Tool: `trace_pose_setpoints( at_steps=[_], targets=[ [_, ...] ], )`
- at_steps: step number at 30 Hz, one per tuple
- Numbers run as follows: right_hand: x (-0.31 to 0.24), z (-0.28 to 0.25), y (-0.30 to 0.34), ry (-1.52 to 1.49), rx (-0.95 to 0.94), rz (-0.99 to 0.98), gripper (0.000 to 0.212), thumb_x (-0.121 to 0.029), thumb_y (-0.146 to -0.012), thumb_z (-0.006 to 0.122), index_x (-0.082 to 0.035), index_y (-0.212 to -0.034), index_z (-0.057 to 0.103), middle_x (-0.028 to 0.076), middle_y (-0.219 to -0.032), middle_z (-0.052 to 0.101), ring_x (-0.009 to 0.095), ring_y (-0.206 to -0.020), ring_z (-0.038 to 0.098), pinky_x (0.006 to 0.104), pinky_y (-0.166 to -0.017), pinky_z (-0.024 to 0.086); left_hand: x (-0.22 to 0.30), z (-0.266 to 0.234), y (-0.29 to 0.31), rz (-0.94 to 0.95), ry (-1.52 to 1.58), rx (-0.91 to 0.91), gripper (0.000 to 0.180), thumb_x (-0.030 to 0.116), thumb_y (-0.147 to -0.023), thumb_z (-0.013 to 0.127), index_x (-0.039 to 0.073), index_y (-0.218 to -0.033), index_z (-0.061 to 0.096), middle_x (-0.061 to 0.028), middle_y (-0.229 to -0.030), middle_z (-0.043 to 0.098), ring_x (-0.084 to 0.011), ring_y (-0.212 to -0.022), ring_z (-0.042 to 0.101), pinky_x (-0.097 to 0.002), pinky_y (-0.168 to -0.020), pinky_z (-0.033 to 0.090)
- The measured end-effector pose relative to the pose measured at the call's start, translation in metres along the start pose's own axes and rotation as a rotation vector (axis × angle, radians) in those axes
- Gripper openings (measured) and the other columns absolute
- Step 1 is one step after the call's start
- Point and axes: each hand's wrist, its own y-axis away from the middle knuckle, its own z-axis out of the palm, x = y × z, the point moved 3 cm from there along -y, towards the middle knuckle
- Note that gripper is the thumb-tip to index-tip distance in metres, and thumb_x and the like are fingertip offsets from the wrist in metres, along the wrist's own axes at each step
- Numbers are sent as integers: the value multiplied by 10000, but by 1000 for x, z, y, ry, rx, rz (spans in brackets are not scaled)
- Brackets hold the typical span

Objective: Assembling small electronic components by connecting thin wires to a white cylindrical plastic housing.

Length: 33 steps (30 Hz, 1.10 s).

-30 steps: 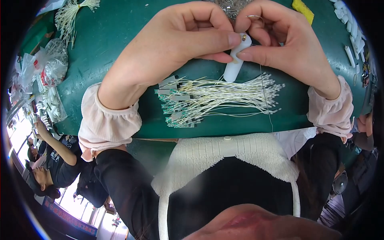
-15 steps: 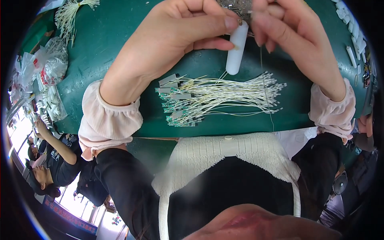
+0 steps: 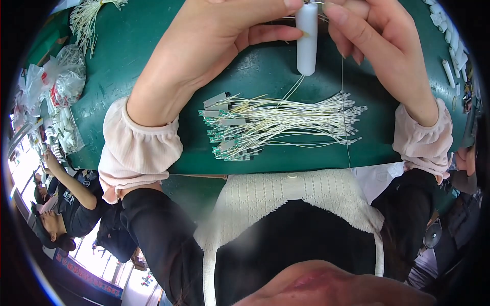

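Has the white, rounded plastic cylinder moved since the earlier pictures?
Yes: the cylinder has shifted up the picture, away from the bundle of thin cream wires lying on the green table.

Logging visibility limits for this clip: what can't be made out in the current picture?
All in the head view:
Smooth white cylinder: upper-end detail cut off by the top edge.
Left hand: some fingertips beyond that edge.
Right hand: exact grip hidden by its own fingers.
Thin grey wire: upper end hidden by that hand.
Crumpled clear plastic bag: exact contents obscured by folds and glare.
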Motion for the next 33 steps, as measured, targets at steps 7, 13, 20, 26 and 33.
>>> trace_pose_setpoints(
  at_steps=[7,13,20,26,33],
  targets=[
    [2,4,-1,-11,4,-47,127,-83,-1057,565,-6,-1083,468,18,-723,607,37,-588,520,173,-515,361,-10,-16,-22,510,-32,-583,58,74,-1001,663,19,-992,645,-93,-1159,649,-156,-978,681,-309,-876,614],
    [1,1,-2,31,-11,-65,134,-88,-1057,569,-3,-1088,470,17,-724,605,37,-590,519,171,-518,360,-9,-14,-22,517,-62,-565,63,72,-998,667,15,-982,646,-86,-1151,642,-149,-966,672,-306,-871,611],
    [8,3,-1,-83,47,-78,137,-57,-1038,594,-6,-1096,481,2,-723,602,18,-586,505,169,-511,340,-2,0,-3,253,-43,-293,58,61,-999,663,7,-998,641,-103,-1171,651,-158,-984,685,-297,-876,613],
    [-12,14,1,34,31,160,295,34,-941,704,2,-1178,532,-28,-715,587,-16,-585,481,171,-501,307,-5,-1,-1,256,-68,-308,51,42,-1001,653,-3,-1011,634,-107,-1153,670,-156,-987,689,-285,-879,614],
    [-12,10,1,-17,-8,68,299,45,-922,724,8,-1172,565,-25,-715,589,-16,-583,480,168,-501,310,-9,0,6,-7,-47,-22,49,28,-996,657,-10,-1017,636,-106,-1143,680,-144,-969,691,-273,-886,611]
  ],
)
